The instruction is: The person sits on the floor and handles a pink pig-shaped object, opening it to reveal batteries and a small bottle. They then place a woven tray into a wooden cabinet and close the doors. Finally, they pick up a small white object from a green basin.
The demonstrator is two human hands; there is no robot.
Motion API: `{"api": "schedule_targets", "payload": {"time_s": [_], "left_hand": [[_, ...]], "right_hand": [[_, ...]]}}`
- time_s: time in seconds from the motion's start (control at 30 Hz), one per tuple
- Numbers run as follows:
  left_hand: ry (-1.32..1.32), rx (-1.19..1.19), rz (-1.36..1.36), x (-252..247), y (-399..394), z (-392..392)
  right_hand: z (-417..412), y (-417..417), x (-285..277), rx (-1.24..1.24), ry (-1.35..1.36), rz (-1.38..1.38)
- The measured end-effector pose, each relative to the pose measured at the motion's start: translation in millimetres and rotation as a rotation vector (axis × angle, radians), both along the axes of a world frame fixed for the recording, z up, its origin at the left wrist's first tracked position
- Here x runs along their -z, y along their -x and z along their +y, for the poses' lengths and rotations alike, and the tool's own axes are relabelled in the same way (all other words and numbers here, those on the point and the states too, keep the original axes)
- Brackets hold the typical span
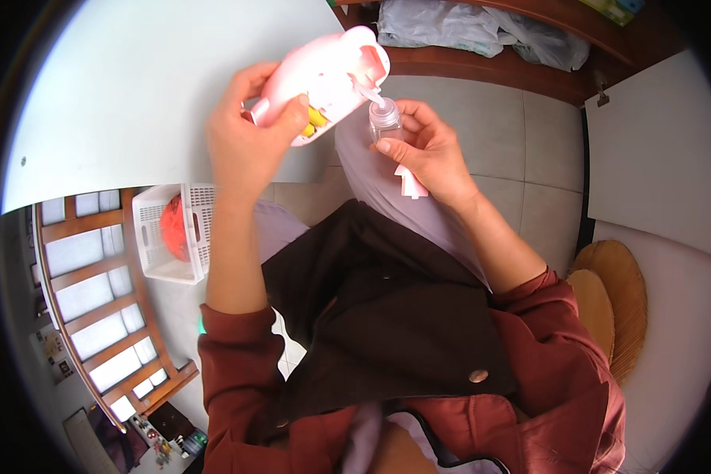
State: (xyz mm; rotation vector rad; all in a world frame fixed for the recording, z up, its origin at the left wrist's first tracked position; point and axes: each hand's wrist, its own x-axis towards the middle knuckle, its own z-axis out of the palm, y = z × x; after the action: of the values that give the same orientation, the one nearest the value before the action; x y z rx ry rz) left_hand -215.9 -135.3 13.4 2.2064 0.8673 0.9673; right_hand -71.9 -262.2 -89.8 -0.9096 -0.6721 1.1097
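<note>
My left hand [252,130] grips a pink and white plastic device [326,83] with an open battery compartment. Yellow batteries [314,120] show beside my thumb. From the device's lower right side a pale tube [366,90] slants to the mouth of a small clear plastic bottle [386,121]. My right hand [429,148] holds this bottle upright between thumb and fingers. Below the bottle, a small pink plastic piece [412,182] sticks out from under the same hand. The bright glare on the device hides some of its detail.
A white tabletop [124,106] lies at the upper left. Beneath its edge stands a white plastic basket [198,266] with a red bag [175,228] inside. Plastic bags [438,26] fill a wooden shelf [450,65] at the top. Round woven boards [625,302] lean at the right.
</note>
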Motion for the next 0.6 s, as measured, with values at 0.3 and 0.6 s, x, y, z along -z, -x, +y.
{"api": "schedule_targets", "payload": {"time_s": [0.3,0.6], "left_hand": [[-0.161,-0.014,0.106,-43.3,-9.0,-7.4],[-0.24,0.016,0.113,-61.9,-13.6,-8.8]], "right_hand": [[13.4,7.9,-4.7,-0.112,-0.18,0.125],[20.7,6.8,-11.2,-0.167,-0.263,0.179]]}}
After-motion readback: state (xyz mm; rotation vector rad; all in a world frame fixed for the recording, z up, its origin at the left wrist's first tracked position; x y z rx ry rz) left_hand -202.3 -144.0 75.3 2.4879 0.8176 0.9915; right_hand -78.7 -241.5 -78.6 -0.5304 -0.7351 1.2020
